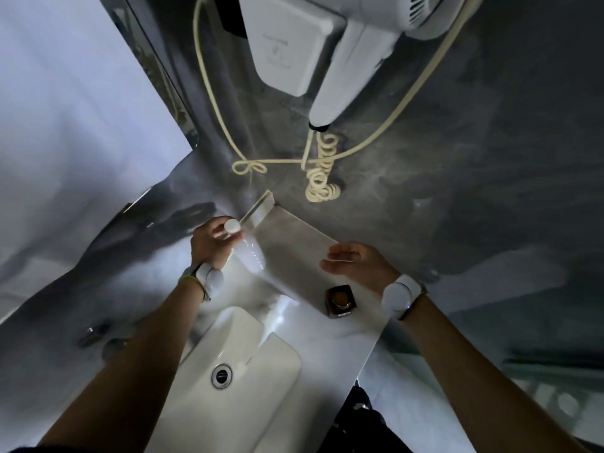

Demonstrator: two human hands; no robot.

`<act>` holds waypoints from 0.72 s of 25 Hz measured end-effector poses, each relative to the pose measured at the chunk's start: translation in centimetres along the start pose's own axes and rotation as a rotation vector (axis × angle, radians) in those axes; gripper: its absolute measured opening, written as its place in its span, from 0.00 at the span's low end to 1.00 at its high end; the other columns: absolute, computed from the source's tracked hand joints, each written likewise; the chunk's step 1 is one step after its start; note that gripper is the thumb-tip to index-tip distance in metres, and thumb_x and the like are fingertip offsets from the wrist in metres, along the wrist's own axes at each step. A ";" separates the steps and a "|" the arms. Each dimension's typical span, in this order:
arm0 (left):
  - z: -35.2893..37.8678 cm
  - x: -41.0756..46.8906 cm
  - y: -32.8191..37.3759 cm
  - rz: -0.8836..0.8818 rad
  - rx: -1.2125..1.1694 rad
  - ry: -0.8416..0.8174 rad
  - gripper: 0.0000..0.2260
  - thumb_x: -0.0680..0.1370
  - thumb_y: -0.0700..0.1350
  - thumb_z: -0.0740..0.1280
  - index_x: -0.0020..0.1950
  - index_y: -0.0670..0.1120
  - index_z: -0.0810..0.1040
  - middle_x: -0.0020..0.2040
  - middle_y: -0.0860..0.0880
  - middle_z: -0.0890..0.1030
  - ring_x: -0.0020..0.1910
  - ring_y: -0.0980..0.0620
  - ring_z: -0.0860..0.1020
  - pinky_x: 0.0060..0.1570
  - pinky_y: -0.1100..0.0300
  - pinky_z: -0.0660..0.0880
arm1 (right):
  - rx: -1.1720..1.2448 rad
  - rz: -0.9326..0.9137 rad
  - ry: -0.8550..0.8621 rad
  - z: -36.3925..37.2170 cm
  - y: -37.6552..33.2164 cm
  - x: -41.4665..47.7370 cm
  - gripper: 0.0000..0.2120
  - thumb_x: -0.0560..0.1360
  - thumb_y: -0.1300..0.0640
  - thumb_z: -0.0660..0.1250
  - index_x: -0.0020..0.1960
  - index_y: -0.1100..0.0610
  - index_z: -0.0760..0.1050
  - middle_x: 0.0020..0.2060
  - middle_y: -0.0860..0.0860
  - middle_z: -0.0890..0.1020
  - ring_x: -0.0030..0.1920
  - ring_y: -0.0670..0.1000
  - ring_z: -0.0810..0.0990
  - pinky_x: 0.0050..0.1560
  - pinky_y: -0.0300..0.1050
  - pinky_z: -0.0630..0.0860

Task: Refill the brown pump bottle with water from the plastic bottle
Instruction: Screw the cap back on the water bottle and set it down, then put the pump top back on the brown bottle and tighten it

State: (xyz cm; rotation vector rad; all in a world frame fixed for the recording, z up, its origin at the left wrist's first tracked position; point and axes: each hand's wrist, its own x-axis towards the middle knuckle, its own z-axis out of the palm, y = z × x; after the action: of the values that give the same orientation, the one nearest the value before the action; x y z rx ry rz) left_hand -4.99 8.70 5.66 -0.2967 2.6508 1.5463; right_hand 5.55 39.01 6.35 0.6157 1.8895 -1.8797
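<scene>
White sink [248, 364] set in pale counter [340, 335], hairdryer [346, 57] wall-mounted above.

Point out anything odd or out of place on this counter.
The brown pump bottle stands open with no pump in it; a white pump lies loose on the counter by the sink. No spill shows. The left hand holds the plastic bottle.

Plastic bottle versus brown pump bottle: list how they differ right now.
The plastic bottle is clear and capped white; the brown pump bottle is dark, square and open-topped. The plastic bottle is gripped in the left hand; the brown pump bottle stands alone below the empty right hand. Both are over the counter.
</scene>
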 end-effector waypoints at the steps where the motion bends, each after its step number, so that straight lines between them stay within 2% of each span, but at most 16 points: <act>1: 0.1 0.1 -0.3 -0.007 0.001 0.002 0.17 0.72 0.34 0.79 0.59 0.35 0.83 0.55 0.34 0.86 0.53 0.42 0.82 0.47 0.66 0.78 | -0.005 0.000 0.009 -0.2 0.3 0.1 0.18 0.68 0.60 0.84 0.53 0.51 0.81 0.54 0.52 0.87 0.59 0.53 0.85 0.61 0.45 0.79; 3: 0.3 0.0 -0.8 -0.004 0.028 -0.001 0.18 0.72 0.35 0.80 0.60 0.35 0.83 0.56 0.34 0.86 0.56 0.38 0.84 0.46 0.67 0.79 | -0.025 0.007 0.015 -0.4 1.1 0.1 0.17 0.68 0.59 0.84 0.52 0.51 0.81 0.54 0.51 0.87 0.58 0.53 0.85 0.60 0.46 0.80; 5: 0.3 -0.2 -0.9 -0.006 0.069 0.000 0.19 0.72 0.37 0.80 0.61 0.36 0.83 0.56 0.35 0.86 0.59 0.37 0.84 0.52 0.59 0.79 | -0.034 0.013 0.015 -0.6 1.5 0.1 0.17 0.69 0.59 0.84 0.52 0.51 0.81 0.52 0.48 0.87 0.55 0.50 0.85 0.50 0.37 0.79; 8: 0.1 -0.3 -0.9 -0.025 0.061 -0.029 0.21 0.73 0.38 0.80 0.64 0.38 0.82 0.59 0.37 0.86 0.61 0.38 0.83 0.57 0.56 0.78 | -0.045 0.017 0.013 -1.1 2.2 0.0 0.17 0.70 0.60 0.83 0.56 0.53 0.81 0.51 0.46 0.86 0.50 0.44 0.85 0.39 0.28 0.77; 12: 0.6 -1.1 -1.5 -0.089 0.122 -0.038 0.26 0.72 0.42 0.81 0.68 0.41 0.79 0.64 0.41 0.84 0.65 0.43 0.81 0.61 0.57 0.76 | -0.038 0.034 0.035 -2.3 3.8 -0.4 0.22 0.70 0.64 0.82 0.61 0.60 0.79 0.53 0.51 0.85 0.50 0.46 0.83 0.41 0.28 0.78; 16: 1.7 -2.0 -3.2 -0.200 0.270 -0.022 0.33 0.70 0.46 0.82 0.69 0.37 0.74 0.67 0.38 0.80 0.68 0.39 0.79 0.69 0.47 0.75 | -0.035 0.053 0.017 -3.5 5.9 -0.3 0.26 0.69 0.65 0.82 0.63 0.59 0.78 0.60 0.54 0.83 0.59 0.53 0.82 0.48 0.34 0.79; 18: 2.6 -2.9 -4.5 -0.300 0.343 -0.051 0.37 0.70 0.49 0.83 0.71 0.35 0.71 0.70 0.36 0.77 0.70 0.38 0.77 0.71 0.46 0.73 | -0.062 0.065 -0.003 -4.1 7.3 -0.1 0.30 0.67 0.64 0.84 0.65 0.56 0.77 0.63 0.54 0.81 0.62 0.54 0.81 0.53 0.39 0.80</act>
State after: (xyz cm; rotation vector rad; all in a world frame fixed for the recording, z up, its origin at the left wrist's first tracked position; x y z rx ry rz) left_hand -1.38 9.17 0.99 -0.5887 2.6196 0.9817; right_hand 9.85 43.13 0.44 0.6455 1.8949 -1.7744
